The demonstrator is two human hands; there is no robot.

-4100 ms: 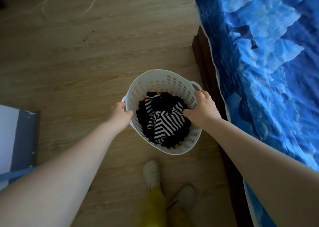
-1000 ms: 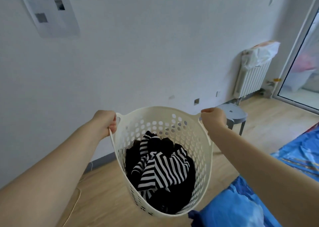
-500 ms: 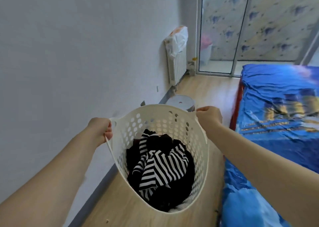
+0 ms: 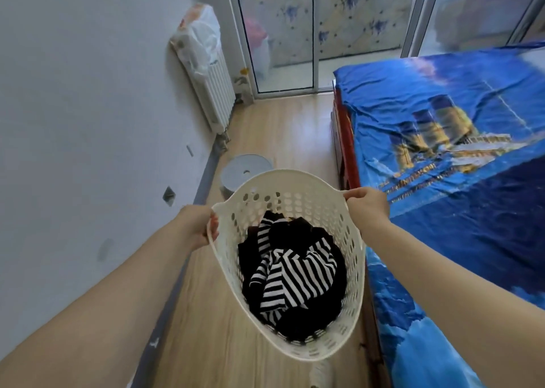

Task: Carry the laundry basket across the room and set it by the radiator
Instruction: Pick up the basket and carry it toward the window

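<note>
The white perforated laundry basket (image 4: 295, 193) hangs in the air above the wooden floor, holding black and black-and-white striped clothes (image 4: 290, 275). My left hand (image 4: 196, 225) grips its left handle and my right hand (image 4: 367, 206) grips its right handle. The white radiator (image 4: 215, 92) stands against the left wall further ahead, with a plastic bag (image 4: 199, 38) draped over its top.
A grey round stool (image 4: 244, 170) stands on the floor between the basket and the radiator. A bed with a blue ship-print sheet (image 4: 442, 151) fills the right side. Glass sliding doors (image 4: 295, 27) close the far end. A wooden floor strip (image 4: 283, 128) runs between wall and bed.
The basket went from resting on the floor to being carried in both hands. The view has turned down the room, and the radiator and stool are closer.
</note>
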